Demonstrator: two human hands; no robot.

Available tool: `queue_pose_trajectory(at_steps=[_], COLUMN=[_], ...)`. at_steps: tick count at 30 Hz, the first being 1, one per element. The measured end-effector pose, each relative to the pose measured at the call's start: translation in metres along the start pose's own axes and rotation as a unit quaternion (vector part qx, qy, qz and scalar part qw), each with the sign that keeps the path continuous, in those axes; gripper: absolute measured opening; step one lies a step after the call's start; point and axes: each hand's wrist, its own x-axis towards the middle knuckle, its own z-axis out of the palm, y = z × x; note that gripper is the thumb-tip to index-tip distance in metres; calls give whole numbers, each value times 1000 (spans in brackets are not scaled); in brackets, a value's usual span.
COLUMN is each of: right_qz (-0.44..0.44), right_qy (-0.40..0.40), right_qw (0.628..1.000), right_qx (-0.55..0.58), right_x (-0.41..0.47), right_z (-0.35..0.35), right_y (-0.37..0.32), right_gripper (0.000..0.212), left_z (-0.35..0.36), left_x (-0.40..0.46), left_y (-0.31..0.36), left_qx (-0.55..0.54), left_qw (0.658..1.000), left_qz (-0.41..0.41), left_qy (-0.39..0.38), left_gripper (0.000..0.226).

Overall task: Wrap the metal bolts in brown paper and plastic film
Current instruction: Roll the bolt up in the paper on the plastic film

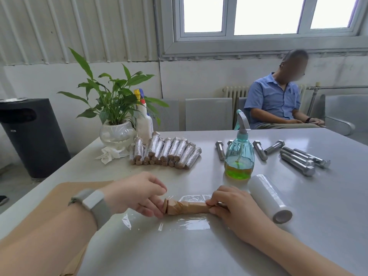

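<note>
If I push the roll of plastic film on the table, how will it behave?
The roll of plastic film lies on its side on the smooth table, so it would probably roll easily. Its hollow core suggests it is fairly light. The glossy film may feel slippery.

A bolt wrapped in brown paper [186,207] lies crosswise on a sheet of clear plastic film [185,223] spread on the table. Behind it sit a pile of finished film-wrapped bolts [165,153], several bare metal bolts [298,159] and, just right, a film roll [269,198].
</note>
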Motion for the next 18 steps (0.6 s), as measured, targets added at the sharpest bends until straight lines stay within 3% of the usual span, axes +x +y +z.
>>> queue_pose_trajectory(at_steps=[11,18], right_qz=[1,-6], right_qy=[0,2], right_qw=[1000,1000], right_qx=[-1,-2], right_x=[1,1], right_z=[-1,0], right_y=[-2,-1], right_gripper=[6,5], left_z=[31,51], left_x=[-13,-13], left_y=[-37,-47], left_qx=[-249,-246], left_qw=[956,941], left_qz=[49,99], left_qy=[149,212], left_gripper=[13,18])
